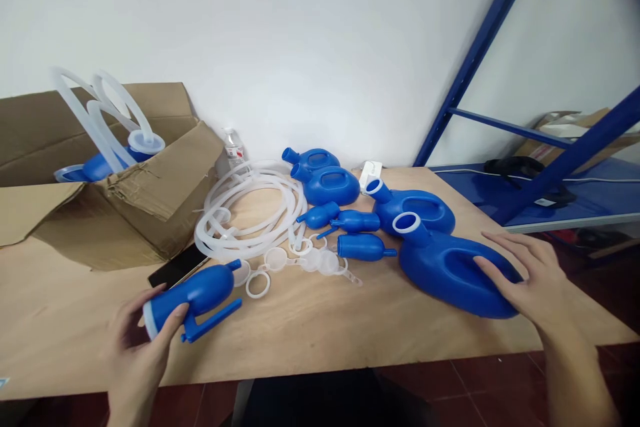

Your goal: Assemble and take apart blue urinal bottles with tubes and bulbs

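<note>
My left hand (pixel 145 340) is closed around a blue plastic urinal funnel (pixel 205 288), holding it tilted above the table's front left. The funnel has a white ring at its wide end, a narrow spout and a thin blue strap hanging off it. My right hand (pixel 533 273) grips the rear end of a large blue urinal bottle (pixel 450 273), thumb by the handle opening and fingers over the far side. That bottle lies on the table with a white ring around its mouth. Just behind it lies another ringed urinal bottle (pixel 423 210).
Several loose blue funnels (pixel 365 247), white rings (pixel 258 285) and clear caps (pixel 327 261) lie mid-table beside coiled clear tubing (pixel 250 207). More urinal bottles (pixel 333 185) stand near the wall. A cardboard box (pixel 165 213) is at left, a blue shelf frame (pixel 480 47) at right.
</note>
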### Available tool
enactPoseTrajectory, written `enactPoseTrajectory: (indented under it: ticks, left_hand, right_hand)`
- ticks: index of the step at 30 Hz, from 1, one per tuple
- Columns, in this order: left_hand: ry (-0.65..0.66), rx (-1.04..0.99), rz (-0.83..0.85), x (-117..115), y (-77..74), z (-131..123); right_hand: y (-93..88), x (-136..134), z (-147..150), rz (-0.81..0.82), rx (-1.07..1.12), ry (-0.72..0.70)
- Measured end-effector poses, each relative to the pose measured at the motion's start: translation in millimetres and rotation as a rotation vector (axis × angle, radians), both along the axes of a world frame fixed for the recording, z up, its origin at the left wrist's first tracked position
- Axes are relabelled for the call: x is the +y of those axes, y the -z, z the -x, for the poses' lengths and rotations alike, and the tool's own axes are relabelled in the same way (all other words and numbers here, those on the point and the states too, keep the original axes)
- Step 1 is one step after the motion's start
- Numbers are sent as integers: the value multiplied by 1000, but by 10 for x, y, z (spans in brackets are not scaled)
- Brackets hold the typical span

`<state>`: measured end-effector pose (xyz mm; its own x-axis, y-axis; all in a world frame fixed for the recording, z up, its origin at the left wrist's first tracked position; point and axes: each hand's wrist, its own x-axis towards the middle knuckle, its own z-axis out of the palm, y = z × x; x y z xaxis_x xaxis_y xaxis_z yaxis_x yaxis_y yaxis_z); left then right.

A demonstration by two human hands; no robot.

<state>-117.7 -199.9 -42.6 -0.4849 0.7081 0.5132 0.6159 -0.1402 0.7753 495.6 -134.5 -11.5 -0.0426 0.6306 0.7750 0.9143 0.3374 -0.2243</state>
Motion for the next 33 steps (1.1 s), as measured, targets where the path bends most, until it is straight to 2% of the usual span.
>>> enactPoseTrajectory:
  ticks: [1,2,5,7,10,12,16,19,23,27,31,33]
  left_hand:
    - [-19,-21,-15,24,-50,-124]
    - [1,-36,-7,54,-100,-256]
    - [132,-52,26,173,-216,-692]
    - [200,-58,76,262,-263,-1003]
    - [285,-34,109,395,-309,-1428]
    - [312,-32,106,483,-325,-1620]
    - [407,-113,120,648,-273,-1692]
    - [544,-201,210,738,-177,-1594]
    - [659,-268,357,852,-119,-1518]
    - [756,-228,361,1005,-165,-1529]
    - [981,-181,336,1171,-212,-1529]
    - [1039,-131,319,1238,-218,-1517]
  right_hand:
    - [-48,-34,128,-50,-13,-2]
    - [-106,-70,296,-86,-17,-61]
    - [-275,-132,996,78,-7,-396]
    - [-318,-80,1528,202,-90,-602]
    - [-198,154,2157,316,-197,-775]
    - [-13,359,2378,385,-150,-865]
    - [380,658,2442,473,86,-892]
    - [538,701,2371,504,242,-823]
    - [566,642,2342,512,404,-783]
    - [527,613,2382,502,501,-801]
    - [499,619,2373,473,619,-827]
    - [486,630,2351,474,660,-808]
